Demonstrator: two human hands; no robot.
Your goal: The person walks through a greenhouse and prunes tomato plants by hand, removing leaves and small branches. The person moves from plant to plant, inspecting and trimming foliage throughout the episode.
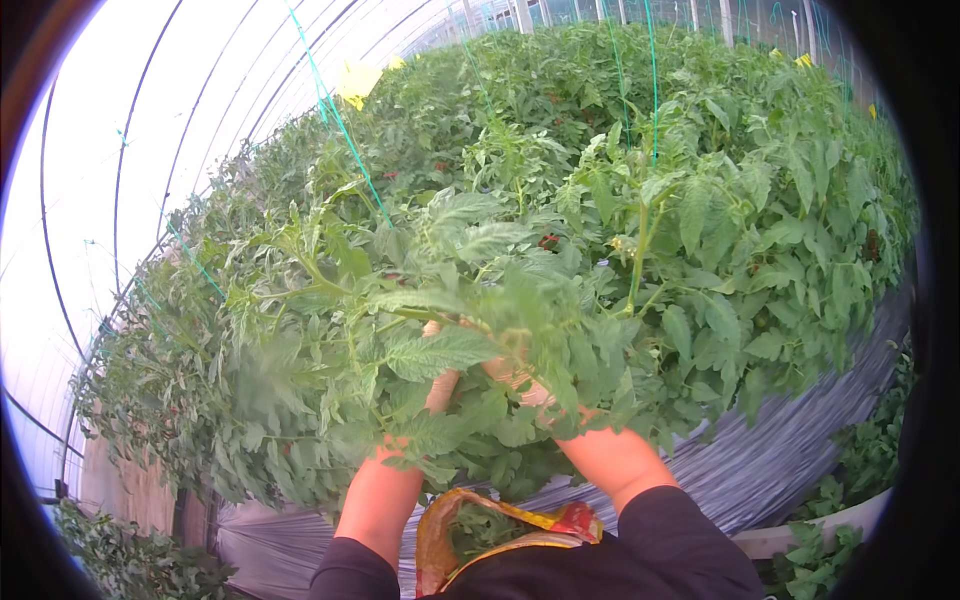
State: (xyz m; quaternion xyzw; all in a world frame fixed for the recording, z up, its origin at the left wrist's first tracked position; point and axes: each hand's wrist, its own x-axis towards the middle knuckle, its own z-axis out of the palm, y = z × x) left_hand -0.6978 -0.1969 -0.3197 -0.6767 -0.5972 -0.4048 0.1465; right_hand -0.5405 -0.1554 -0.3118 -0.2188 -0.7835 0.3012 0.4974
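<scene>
Both my hands reach into the leafy top of a tomato plant [442, 352], and its leaves cover most of them. Strips of my left hand [441, 388] show beside a large leaf, close to a green stem [416, 313]. To its right is my right hand [519, 376], partly behind blurred foliage. The fingers are too hidden to show what either hand grips. Below my forearms, against my body, hangs an open yellow and red bag [433, 544] with green leaf cuttings [484, 531] inside.
Dense tomato plants spread ahead, with green support strings [345, 135] rising among them. A yellow card [358, 84] hangs at the upper left. Grey plastic sheeting [795, 442] covers the ground at right. Curved greenhouse ribs [127, 142] stand along the left wall.
</scene>
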